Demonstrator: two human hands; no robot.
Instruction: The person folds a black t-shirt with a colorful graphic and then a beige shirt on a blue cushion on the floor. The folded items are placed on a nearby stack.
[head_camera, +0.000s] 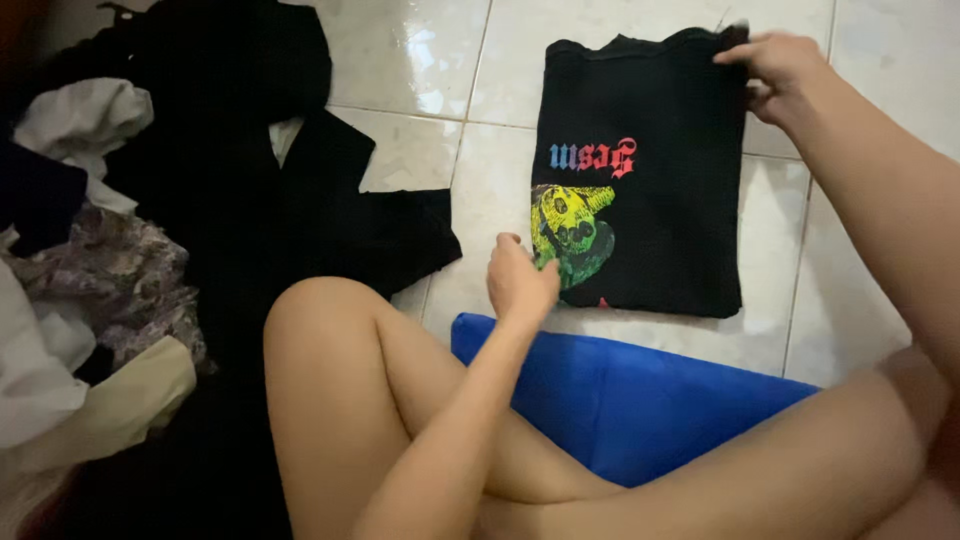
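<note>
Folded black shirt on floor tiles, both hands at its edges.

Far left, loose clothes pile (120, 250); our left hand (520, 283) pinches the black shirt (660, 240) at its lower-left edge, our right hand (775, 70) grips the upper-right corner, keeping the fold flat, upper centre-right.

A heap of dark and pale clothes (130, 200) lies left on the tiled floor (420, 50), a blue cushion (620, 400) nearer.

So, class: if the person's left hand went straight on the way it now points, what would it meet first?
Probably the folded black T-shirt: the left hand points at its near edge, by the yellow print, though any contact is unclear.
</note>
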